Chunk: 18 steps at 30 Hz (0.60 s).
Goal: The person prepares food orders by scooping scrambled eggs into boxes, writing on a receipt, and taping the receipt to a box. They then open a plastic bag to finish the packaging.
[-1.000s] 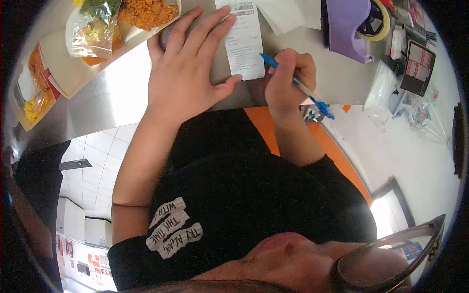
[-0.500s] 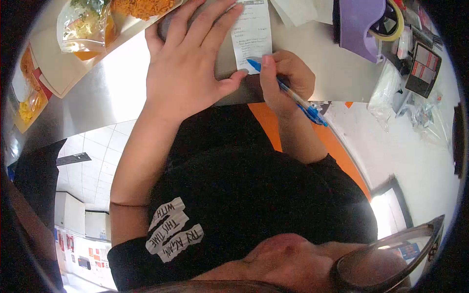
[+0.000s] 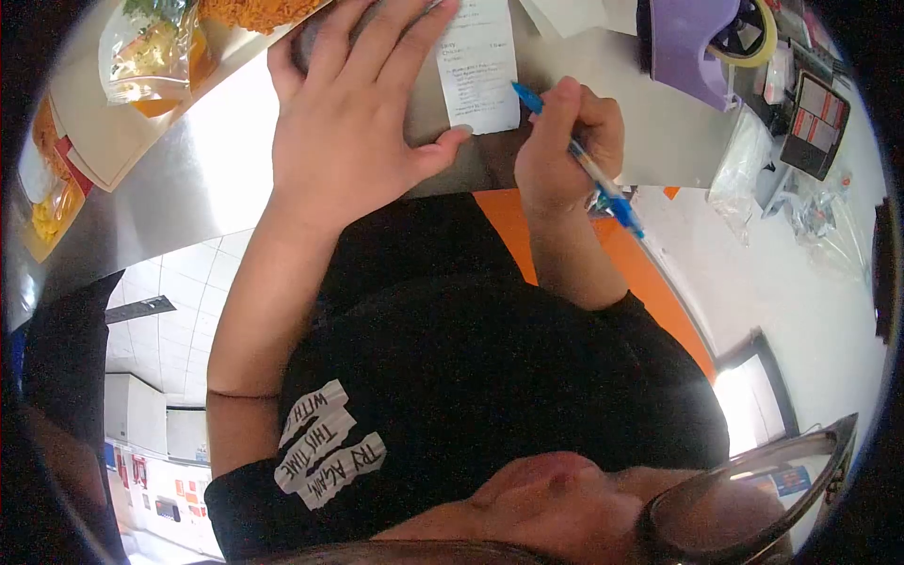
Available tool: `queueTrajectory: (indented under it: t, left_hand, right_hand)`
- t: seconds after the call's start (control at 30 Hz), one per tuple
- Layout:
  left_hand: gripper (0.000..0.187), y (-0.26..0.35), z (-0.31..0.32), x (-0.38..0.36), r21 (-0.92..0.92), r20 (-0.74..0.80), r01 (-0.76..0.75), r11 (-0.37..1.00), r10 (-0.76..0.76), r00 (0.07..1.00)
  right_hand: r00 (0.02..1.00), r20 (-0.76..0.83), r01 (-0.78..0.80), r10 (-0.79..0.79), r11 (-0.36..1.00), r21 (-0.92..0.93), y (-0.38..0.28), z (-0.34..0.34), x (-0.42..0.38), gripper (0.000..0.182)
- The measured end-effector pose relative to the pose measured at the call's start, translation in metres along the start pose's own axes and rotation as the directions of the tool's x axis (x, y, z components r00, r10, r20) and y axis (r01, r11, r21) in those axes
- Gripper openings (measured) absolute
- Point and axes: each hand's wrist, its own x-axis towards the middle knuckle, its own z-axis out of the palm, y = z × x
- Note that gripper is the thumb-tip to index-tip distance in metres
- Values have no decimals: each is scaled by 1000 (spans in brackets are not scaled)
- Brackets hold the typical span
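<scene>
My left hand [image 3: 353, 132] lies palm down with its fingers spread on the metal counter [image 3: 202, 202]. Its thumb tip touches the lower left corner of a printed paper receipt [image 3: 480, 80], and a fingertip is at the slip's upper left edge. Under these fingers a dark rounded thing shows in part. To the right of the slip, my right hand [image 3: 570, 141] is closed around a blue ballpoint pen [image 3: 595, 172]. The pen's point is at the receipt's right edge, and its clip end slants down to the right.
Bagged food [image 3: 151, 56] and fried food [image 3: 259, 11] sit at the upper left. A purple tape dispenser [image 3: 687, 56] with a roll of tape stands at the upper right. Beyond it are a dark card holder [image 3: 814, 122] and clear plastic bags [image 3: 739, 174].
My right hand with the pen has moved right and slightly up, so the point left the print for the receipt's edge. The whole view has shifted slightly.
</scene>
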Motion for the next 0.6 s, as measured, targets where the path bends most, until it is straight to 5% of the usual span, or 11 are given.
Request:
queueTrajectory:
  t: [0.17,0.27,0.37,0.6]
  left_hand:
    - [89,0,1,-1,11,-7,-1,1000,1,1000]
    - [90,0,-11,6,-7,160,25,1000,-24,987]
    - [89,0,-2,-2,-20,-32,-25,999,25,999]
    - [89,3,-4,-3,-34,-63,-53,998,51,997]
  right_hand:
    - [994,-22,-84,106,887,455,2,-2,8,19]
    - [991,103,-131,88,822,555,10,-10,24,14]
    - [938,260,-335,228,787,519,-16,-26,30,4]
    - [931,340,-263,131,887,379,-47,-48,43,38]
